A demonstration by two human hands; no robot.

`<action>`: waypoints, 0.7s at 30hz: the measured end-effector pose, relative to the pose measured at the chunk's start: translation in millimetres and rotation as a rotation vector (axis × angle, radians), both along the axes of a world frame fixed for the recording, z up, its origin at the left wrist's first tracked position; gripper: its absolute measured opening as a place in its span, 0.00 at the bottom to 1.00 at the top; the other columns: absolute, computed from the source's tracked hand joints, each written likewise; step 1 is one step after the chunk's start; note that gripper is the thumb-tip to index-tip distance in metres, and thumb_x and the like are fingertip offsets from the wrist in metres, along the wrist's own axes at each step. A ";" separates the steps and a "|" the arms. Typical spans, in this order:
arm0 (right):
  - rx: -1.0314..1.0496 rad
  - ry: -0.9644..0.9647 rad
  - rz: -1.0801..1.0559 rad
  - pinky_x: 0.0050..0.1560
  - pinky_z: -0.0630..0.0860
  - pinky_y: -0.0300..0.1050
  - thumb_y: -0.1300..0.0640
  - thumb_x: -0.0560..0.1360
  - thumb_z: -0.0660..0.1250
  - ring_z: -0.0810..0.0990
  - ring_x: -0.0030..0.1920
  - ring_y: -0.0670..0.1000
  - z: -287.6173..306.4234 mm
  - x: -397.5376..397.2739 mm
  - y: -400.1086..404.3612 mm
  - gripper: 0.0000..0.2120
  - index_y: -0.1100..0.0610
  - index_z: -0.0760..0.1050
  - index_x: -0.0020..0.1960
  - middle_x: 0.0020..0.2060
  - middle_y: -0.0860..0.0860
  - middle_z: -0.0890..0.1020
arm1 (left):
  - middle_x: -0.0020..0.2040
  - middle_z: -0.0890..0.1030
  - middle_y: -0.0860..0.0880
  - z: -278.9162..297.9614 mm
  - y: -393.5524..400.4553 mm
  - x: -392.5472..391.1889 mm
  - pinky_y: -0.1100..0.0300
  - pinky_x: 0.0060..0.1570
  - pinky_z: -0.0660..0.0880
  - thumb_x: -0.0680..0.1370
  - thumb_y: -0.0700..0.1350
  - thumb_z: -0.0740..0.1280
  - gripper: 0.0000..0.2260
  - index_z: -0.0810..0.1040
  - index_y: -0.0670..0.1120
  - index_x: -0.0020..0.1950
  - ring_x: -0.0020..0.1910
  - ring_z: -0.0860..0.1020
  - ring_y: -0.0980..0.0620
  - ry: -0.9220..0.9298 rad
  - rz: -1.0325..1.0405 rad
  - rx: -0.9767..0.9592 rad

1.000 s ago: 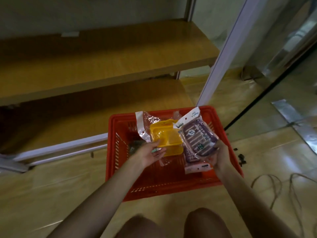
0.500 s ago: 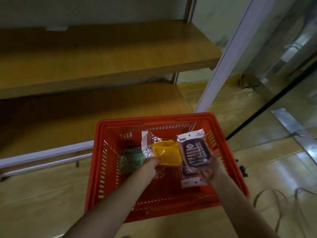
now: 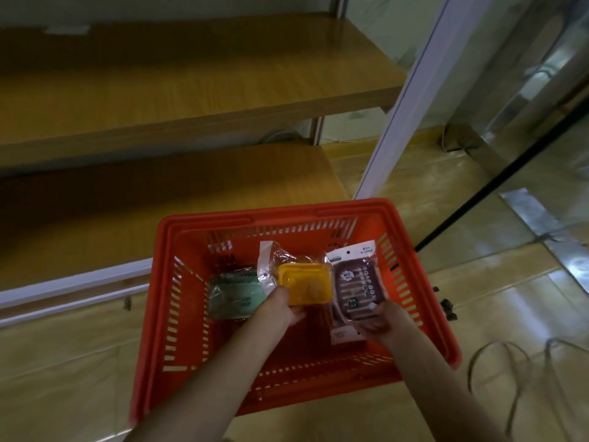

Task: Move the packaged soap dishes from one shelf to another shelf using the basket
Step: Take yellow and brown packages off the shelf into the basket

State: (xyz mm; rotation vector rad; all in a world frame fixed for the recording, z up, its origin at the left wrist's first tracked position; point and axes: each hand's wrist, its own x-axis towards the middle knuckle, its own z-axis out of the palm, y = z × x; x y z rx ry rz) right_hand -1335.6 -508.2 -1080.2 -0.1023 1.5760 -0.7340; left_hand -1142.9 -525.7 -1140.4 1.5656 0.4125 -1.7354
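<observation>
Three soap dishes: you have three packaged ones in or over the red basket (image 3: 153,317).
Left hand: your left hand (image 3: 280,309) grips the near edge of the yellow soap dish (image 3: 304,283), thumb on top, the other fingers curled underneath and hidden.
Right hand: your right hand (image 3: 381,320) pinches the near end of the purple soap dish (image 3: 358,288), labelled SOAP BOX, fingers wrapped around its wrapper.
Side by side: the yellow dish lies at 9 o'clock of the purple one, edges nearly touching.
Green soap dish (image 3: 234,290): it lies on the basket bottom at 9 o'clock of your left hand.
Basket: it sits on the floor (image 3: 63,362).
Shelves: the lower shelf (image 3: 127,212) and upper shelf (image 3: 191,81) are at 11 o'clock of the basket.
</observation>
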 end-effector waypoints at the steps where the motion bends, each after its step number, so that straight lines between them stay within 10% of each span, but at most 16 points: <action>1: -0.003 -0.001 -0.028 0.33 0.79 0.58 0.72 0.79 0.53 0.76 0.43 0.60 -2.4 -0.4 0.1 0.12 0.62 0.72 0.55 0.40 0.61 0.77 | 0.64 0.76 0.34 -2.4 -0.5 1.6 0.37 0.67 0.70 0.85 0.49 0.59 0.18 0.68 0.40 0.70 0.62 0.77 0.35 0.031 -0.023 0.015; 5: 0.037 -0.026 -0.031 0.47 0.77 0.66 0.70 0.82 0.54 0.75 0.60 0.68 -11.8 -0.2 -0.2 0.16 0.65 0.69 0.69 0.52 0.63 0.76 | 0.53 0.81 0.33 -16.8 2.4 7.2 0.34 0.61 0.73 0.81 0.65 0.55 0.32 0.74 0.36 0.62 0.52 0.81 0.36 0.114 -0.187 0.040; 8: 0.122 -0.040 -0.089 0.32 0.81 0.47 0.70 0.84 0.51 0.61 0.76 0.68 -15.0 1.3 -3.4 0.16 0.62 0.71 0.66 0.65 0.63 0.71 | 0.58 0.80 0.35 -19.0 4.6 10.1 0.38 0.63 0.71 0.78 0.67 0.58 0.35 0.72 0.37 0.67 0.56 0.80 0.36 0.157 -0.286 0.035; 10: 0.147 -0.027 -0.129 0.59 0.79 0.43 0.73 0.82 0.47 0.60 0.77 0.66 -24.6 -1.1 -7.3 0.19 0.67 0.72 0.66 0.74 0.64 0.67 | 0.58 0.77 0.32 -13.9 6.2 11.5 0.37 0.63 0.71 0.77 0.65 0.62 0.35 0.64 0.40 0.72 0.59 0.79 0.34 0.191 -0.338 0.042; 14: 0.108 -0.008 -0.125 0.68 0.64 0.68 0.74 0.81 0.43 0.68 0.72 0.68 -34.9 6.1 -10.2 0.21 0.62 0.69 0.64 0.63 0.65 0.74 | 0.58 0.75 0.31 3.8 16.9 11.7 0.40 0.59 0.74 0.77 0.58 0.65 0.37 0.58 0.39 0.78 0.58 0.80 0.35 0.201 -0.454 0.013; 21: 0.152 0.059 0.075 0.40 0.75 0.53 0.58 0.81 0.52 0.80 0.38 0.58 -38.5 29.2 -12.6 0.13 0.57 0.75 0.58 0.41 0.59 0.81 | 0.63 0.77 0.37 27.0 25.3 16.9 0.46 0.53 0.77 0.75 0.51 0.67 0.27 0.70 0.38 0.70 0.57 0.80 0.40 0.087 -0.595 -0.111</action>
